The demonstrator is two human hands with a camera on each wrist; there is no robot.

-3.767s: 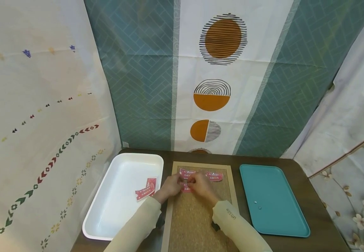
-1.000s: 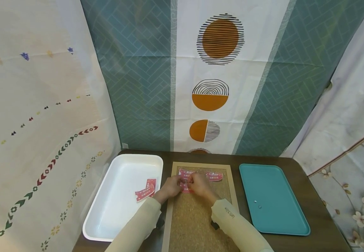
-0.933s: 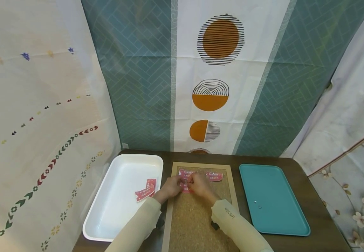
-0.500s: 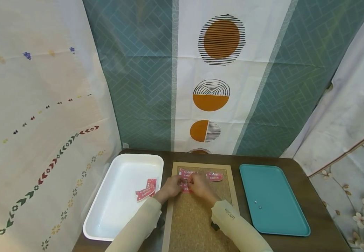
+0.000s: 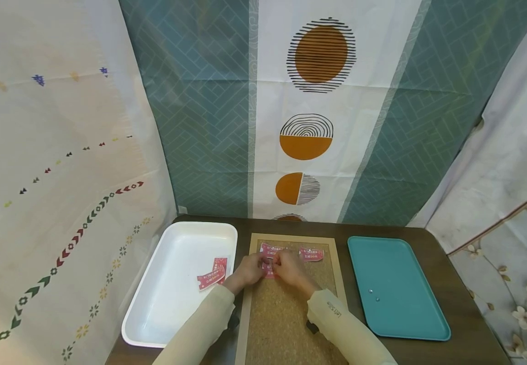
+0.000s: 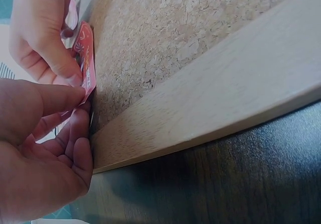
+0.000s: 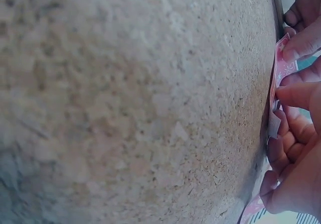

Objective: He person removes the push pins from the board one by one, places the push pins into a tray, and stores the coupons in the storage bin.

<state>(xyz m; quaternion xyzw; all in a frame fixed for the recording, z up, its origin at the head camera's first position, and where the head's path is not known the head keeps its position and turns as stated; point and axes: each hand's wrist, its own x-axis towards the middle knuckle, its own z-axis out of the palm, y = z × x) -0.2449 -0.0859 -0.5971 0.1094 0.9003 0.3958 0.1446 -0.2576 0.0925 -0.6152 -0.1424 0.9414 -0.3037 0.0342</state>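
In the head view a cork board [image 5: 295,319] lies on the table, and both hands meet near its far end. My left hand [image 5: 250,270] pinches the left end of a pink-red paper coupon [image 5: 270,269]. Thumb and fingers of my right hand [image 5: 289,267] pinch the same coupon on its right part. The left wrist view shows the coupon [image 6: 88,58] close against the cork, its lower end at the left thumb [image 6: 65,97]. From the right wrist, the right thumb [image 7: 296,93] presses the coupon [image 7: 282,66]. The fingertips hide whether a pin is there.
Another coupon [image 5: 270,250] lies just above the hands, and one more [image 5: 311,254] to the right on the board. Several coupons [image 5: 211,279] lie in the white tray [image 5: 167,309] at left. The teal tray [image 5: 395,274] at right bears two small shiny pieces [image 5: 371,291].
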